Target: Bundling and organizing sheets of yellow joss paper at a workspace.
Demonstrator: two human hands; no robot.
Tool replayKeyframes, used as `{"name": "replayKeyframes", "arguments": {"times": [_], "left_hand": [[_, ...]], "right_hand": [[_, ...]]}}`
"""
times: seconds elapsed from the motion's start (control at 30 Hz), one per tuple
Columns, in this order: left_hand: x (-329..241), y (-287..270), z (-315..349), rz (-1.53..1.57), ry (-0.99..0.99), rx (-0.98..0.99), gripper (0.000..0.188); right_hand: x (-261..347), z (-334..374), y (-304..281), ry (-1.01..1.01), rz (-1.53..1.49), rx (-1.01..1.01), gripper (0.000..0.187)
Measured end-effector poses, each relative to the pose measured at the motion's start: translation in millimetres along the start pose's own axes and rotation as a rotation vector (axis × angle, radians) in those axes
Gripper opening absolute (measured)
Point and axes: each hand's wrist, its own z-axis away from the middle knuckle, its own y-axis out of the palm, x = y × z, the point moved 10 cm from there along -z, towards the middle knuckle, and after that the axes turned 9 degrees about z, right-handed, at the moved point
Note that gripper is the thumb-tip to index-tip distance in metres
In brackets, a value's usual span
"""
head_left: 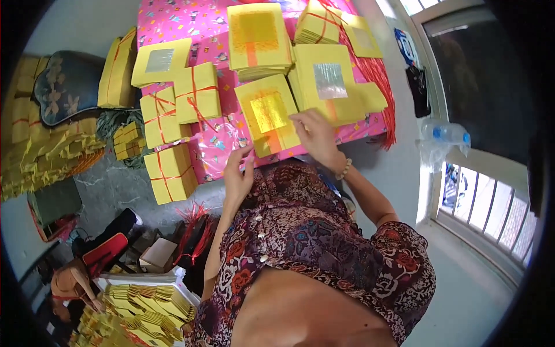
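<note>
On the pink table cover (222, 141) in front of me lies a stack of yellow paper sheets with a gold foil square (269, 113) on top. My right hand (316, 136), a beaded bracelet at its wrist, has bent fingers at the stack's right edge; what they pinch, if anything, is hidden. My left hand (239, 173) is near the stack's lower left, thumb and fingers apart, nothing visible in it. To the right lies a yellow paper stack with a silver foil square (330, 81). Behind is a taller stack with an orange-gold patch (254, 32).
Yellow bundles tied with red string (198, 93) sit at left; loose red strings (381, 101) hang off the table's right edge. A blue floral cushion (66, 87) stands far left. Another person (72, 281) reaches toward a white box (184, 292) of yellow papers at lower left.
</note>
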Motion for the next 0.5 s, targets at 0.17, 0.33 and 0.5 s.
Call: {"name": "replayKeyframes", "arguments": {"times": [0.17,0.33,0.5], "left_hand": [[6,57,-18,0.126,-0.063,0.141,0.031],[15,114,-41,0.286,-0.146,0.201,0.041],[26,157,-53,0.288,-0.192,0.117,0.049]], "right_hand": [[-51,9,-63,0.067,0.170,-0.214,0.028],[-151,26,-90,0.195,0.187,-0.426,0.037],[-253,34,-46,0.511,-0.187,-0.154,0.047]]}}
